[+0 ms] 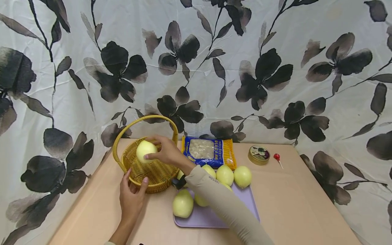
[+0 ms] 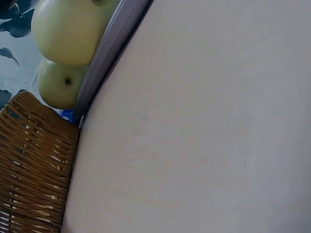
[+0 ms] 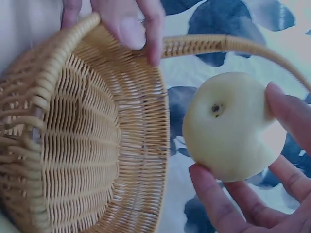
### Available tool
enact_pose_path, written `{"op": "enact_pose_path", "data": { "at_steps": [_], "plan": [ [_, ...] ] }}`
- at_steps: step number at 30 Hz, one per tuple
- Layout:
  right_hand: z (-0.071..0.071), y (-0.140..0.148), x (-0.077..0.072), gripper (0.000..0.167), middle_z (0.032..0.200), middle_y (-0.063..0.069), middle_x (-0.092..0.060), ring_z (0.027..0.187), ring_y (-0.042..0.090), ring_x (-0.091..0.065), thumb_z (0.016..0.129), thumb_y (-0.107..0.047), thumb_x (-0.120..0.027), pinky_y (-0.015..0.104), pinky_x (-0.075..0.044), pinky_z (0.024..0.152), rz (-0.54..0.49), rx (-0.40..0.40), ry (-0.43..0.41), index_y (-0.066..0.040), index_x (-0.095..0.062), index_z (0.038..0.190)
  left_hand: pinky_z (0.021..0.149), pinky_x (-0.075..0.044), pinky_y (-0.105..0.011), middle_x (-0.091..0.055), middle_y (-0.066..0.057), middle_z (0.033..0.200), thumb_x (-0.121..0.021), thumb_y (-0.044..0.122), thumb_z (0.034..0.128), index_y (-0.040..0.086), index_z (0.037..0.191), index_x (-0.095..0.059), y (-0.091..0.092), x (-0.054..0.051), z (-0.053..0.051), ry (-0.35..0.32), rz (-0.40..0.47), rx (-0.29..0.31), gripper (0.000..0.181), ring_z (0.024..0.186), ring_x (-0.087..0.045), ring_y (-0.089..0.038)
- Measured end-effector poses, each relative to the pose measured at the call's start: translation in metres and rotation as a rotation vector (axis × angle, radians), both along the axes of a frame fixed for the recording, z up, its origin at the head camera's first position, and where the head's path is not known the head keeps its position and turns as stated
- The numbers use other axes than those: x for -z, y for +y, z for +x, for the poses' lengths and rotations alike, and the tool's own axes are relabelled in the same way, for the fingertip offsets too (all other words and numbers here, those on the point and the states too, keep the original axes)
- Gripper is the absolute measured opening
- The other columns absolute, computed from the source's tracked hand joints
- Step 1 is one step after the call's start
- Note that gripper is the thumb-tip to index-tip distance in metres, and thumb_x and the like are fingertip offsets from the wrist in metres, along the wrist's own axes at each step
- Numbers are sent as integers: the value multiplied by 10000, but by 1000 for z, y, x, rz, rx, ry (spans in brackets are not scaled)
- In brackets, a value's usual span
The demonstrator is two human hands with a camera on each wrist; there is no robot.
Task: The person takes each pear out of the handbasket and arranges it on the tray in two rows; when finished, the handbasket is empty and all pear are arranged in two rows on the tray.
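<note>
My right hand (image 1: 165, 149) holds a pale yellow-green pear (image 1: 145, 151) above the wicker basket (image 1: 154, 188). In the right wrist view, the fingertips press round the sides of this pear (image 3: 233, 126), beside the basket's rim (image 3: 163, 121). My left hand (image 1: 131, 197) grips the near left rim of the basket, thumb inside, as the right wrist view shows. More pears (image 1: 183, 203) lie on a lilac tray (image 1: 214, 223) right of the basket, partly hidden by the right sleeve. The left wrist view catches the basket's side (image 2: 36, 165) and the tray's edge (image 2: 104, 58), not the left hand.
A blue and yellow food packet (image 1: 208, 149) lies behind the tray. To its right are a round gold tin (image 1: 259, 154) and a red lollipop (image 1: 277, 157). The basket's tall handle (image 1: 147, 117) arches over it. A floral cloth (image 1: 214, 68) hangs behind the table.
</note>
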State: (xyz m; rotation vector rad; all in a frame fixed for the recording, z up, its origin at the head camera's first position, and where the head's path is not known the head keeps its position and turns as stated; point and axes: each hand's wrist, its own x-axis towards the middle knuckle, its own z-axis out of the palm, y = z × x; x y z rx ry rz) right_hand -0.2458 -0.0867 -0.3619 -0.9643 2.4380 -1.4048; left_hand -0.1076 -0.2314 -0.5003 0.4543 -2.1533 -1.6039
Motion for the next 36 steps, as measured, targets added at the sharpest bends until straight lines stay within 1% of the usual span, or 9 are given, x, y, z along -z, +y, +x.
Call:
{"op": "enact_pose_path", "data": {
  "at_steps": [7, 10, 14, 18, 23, 27, 29, 31, 36],
  "plan": [
    [22, 39, -8, 623, 1409, 67, -680, 1172, 264, -717, 860, -240, -919, 274, -615, 852, -39, 28, -74, -298, -660, 1424, 1191, -465, -423, -227, -127, 1723, -679, 437, 1044, 259, 1696, -220, 0, 1, 0, 0, -2, 1, 816, 1512, -431, -448],
    [29, 57, -6, 622, 1396, 42, -674, 1163, 264, -710, 864, -226, -916, 278, -621, 861, -56, 34, -51, -274, -659, 1428, 1189, -465, -447, -232, -122, 1721, -678, 435, 1045, 277, 1694, -223, -1, 1, 0, 3, -1, -1, 808, 1502, -445, -450],
    [38, 81, -2, 628, 1392, 19, -677, 1117, 257, -699, 871, -204, -911, 296, -633, 867, -69, 50, -44, -249, -651, 1441, 1183, -478, -396, -228, -112, 1726, -681, 437, 1043, 290, 1693, -228, -1, 1, 0, 0, -4, -7, 806, 1492, -456, -457],
    [46, 106, 3, 641, 1425, 28, -670, 1107, 258, -696, 878, -175, -902, 318, -649, 885, -90, 70, -69, -243, -639, 1459, 1173, -490, -329, -229, -110, 1727, -687, 430, 1040, 289, 1692, -239, -1, 2, 0, 1, -2, -8, 803, 1495, -452, -455],
    [54, 137, 7, 655, 1441, 55, -667, 1141, 324, -708, 874, -149, -900, 377, -661, 911, -129, 99, -69, -241, -638, 1467, 1161, -488, -255, -218, -97, 1735, -691, 416, 1041, 276, 1692, -244, -1, 2, 0, 6, 5, -6, 802, 1515, -423, -451],
    [60, 162, 9, 667, 1449, 77, -659, 1109, 323, -717, 877, -145, -897, 403, -660, 920, -140, 133, -78, -240, -624, 1479, 1110, -480, -152, -219, -98, 1735, -697, 416, 1038, 261, 1691, -249, -2, 3, 0, 10, 4, -8, 807, 1512, -428, -452],
    [63, 175, 10, 669, 1450, 87, -658, 1086, 305, -717, 879, -152, -895, 409, -660, 908, -134, 157, -77, -236, -620, 1482, 1096, -479, -131, -226, -103, 1731, -702, 410, 1036, 258, 1690, -253, -2, 3, 0, 14, 4, -10, 808, 1510, -431, -452],
    [66, 187, 11, 667, 1446, 101, -661, 1079, 305, -718, 876, -154, -898, 417, -658, 901, -126, 184, -74, -227, -623, 1479, 1113, -484, -156, -225, -101, 1732, -703, 407, 1036, 268, 1691, -250, -2, 4, 0, 13, 1, -9, 808, 1523, -415, -445],
    [73, 221, 13, 669, 1429, 122, -665, 1109, 327, -724, 870, -155, -902, 378, -657, 903, -100, 266, -81, -225, -629, 1477, 1200, -478, -368, -214, -88, 1735, -698, 410, 1039, 283, 1692, -236, -2, 4, -1, 11, -3, 1, 810, 1553, -375, -423]
  ]
}}
